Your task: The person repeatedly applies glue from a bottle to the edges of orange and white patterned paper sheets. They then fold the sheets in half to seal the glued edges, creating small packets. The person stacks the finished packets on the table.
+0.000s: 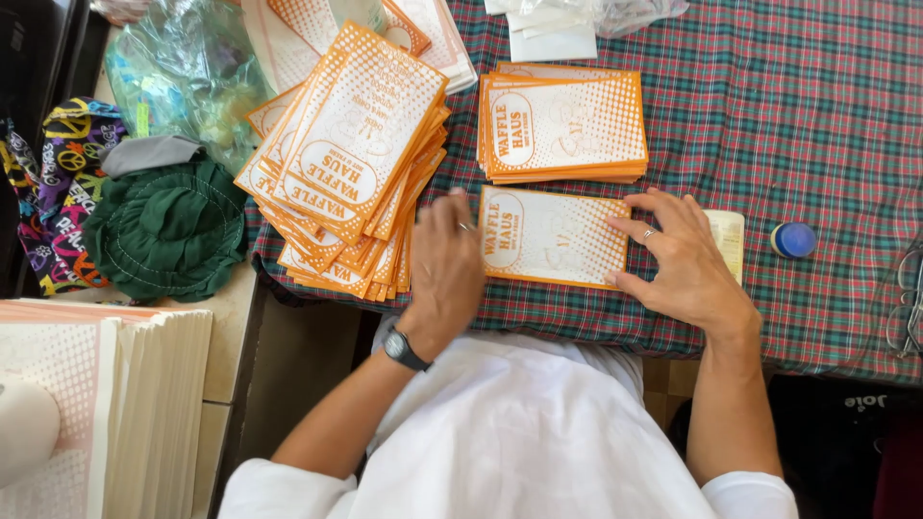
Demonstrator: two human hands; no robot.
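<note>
A single orange-and-white paper bag point(558, 237) lies flat on the plaid tablecloth point(798, 125) right in front of me. My left hand point(444, 264) rests on its left end, fingers curled, with a ring and a wristwatch. My right hand point(678, 259) presses on the bag's right end with fingers spread, also ringed. To the left of my left hand lies a loose, fanned pile of the same bags point(351, 163). A neat stack of bags point(562, 125) sits just beyond the single one.
A small blue-capped bottle point(793, 239) and a pale card point(729, 240) lie right of my right hand. A green cloth hat point(168, 226), a patterned bag point(62, 183) and plastic wrap point(187, 67) sit left. A tall stack of sheets point(125, 404) stands at lower left. Glasses point(909, 298) lie far right.
</note>
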